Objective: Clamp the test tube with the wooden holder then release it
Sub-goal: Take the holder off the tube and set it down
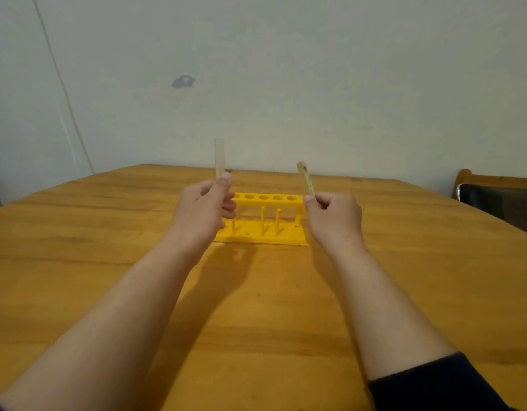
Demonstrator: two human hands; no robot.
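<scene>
Broadly, the wooden counter (108,232) filled the lower frame, and near its far middle stood a yellow test-tube rack (268,221), its visible top holes empty. Above the rack's two ends both hands were raised, well apart from each other. The left hand (203,209) had its fingers (225,185) closed around the lower part of the test tube (219,157), held upright with its open mouth on top. The right hand (333,215) pinched the wooden holder (305,178) by its lower end, the stick leaning slightly left; whether its clamp end was open could not be told. Judged so, the clamping had not begun: next the holder's clamp end would need spreading and bringing across around the tube.
</scene>
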